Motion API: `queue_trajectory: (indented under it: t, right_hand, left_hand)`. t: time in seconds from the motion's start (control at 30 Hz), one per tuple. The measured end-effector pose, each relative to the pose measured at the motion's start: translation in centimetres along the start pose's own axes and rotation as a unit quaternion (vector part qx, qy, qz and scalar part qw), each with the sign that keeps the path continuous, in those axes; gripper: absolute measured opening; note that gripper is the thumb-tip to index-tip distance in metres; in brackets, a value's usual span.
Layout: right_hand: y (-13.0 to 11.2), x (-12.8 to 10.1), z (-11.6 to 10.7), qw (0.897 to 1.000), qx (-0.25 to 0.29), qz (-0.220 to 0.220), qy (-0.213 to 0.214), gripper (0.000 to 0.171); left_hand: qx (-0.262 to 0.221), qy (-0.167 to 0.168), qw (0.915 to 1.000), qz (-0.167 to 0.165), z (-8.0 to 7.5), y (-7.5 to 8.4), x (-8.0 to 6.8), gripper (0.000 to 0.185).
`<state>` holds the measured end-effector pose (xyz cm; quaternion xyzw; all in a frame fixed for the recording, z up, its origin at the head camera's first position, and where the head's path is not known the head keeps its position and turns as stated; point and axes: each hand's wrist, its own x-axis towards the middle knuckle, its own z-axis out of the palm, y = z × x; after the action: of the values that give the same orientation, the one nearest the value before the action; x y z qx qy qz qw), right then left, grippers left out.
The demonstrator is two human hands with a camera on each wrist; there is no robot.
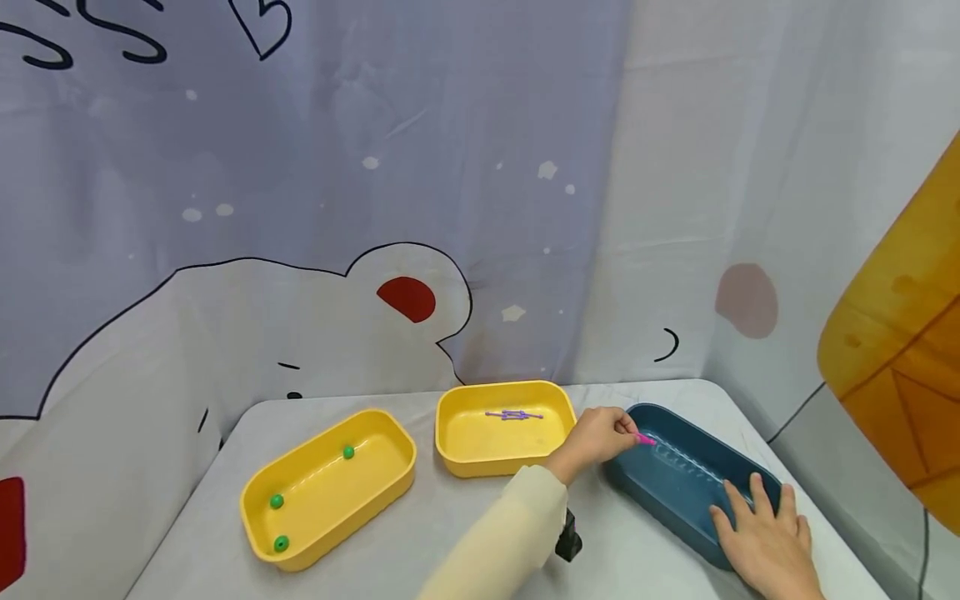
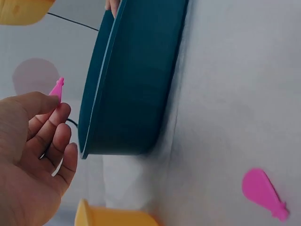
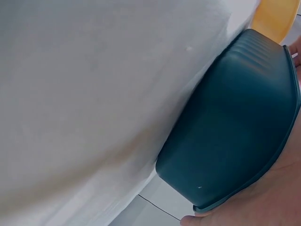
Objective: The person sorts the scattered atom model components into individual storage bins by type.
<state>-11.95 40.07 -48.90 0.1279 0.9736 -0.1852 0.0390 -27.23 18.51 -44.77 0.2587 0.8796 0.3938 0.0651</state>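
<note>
My left hand pinches a small pink piece with a narrow knobbed tip, just over the far left end of a dark teal tray. The piece also shows past the fingertips in the head view. My right hand rests on the near right end of the same tray, fingers spread over the rim. Another pink teardrop-shaped piece lies on the table in the left wrist view; in the head view it cannot be made out.
A yellow tray beyond the left arm holds several thin purple pieces. Farther left, a second yellow tray contains green beads. A black object shows by the left forearm. A printed curtain hangs behind the table.
</note>
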Motion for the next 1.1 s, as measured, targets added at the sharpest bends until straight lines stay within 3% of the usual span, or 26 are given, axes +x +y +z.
queue_trajectory:
  t: [0.2,0.47,0.73,1.1]
  right_hand:
    - [-0.2,-0.3,-0.1,1.0,-0.007,0.01,0.002,0.082]
    - [-0.8,-0.5,-0.3,1.0,-0.016,0.006,0.02,0.079]
    - [-0.8,-0.6,-0.3,1.0,-0.016,0.003,0.017,0.079]
    - [-0.4,-0.3,-0.4,1.0,-0.015,0.002,0.01,0.086]
  left_hand:
    - [0.007,-0.006,0.9999,-0.01,0.9,0.5,1.0,0.012]
    - [0.006,0.007,0.9994,-0.032,0.4,1.1,2.0,0.01]
    - [0.002,0.0,0.9994,-0.034,0.3,1.0,1.8,0.012]
    - [0.057,-0.045,0.9968,0.036,-1.3,0.6,0.4,0.012]
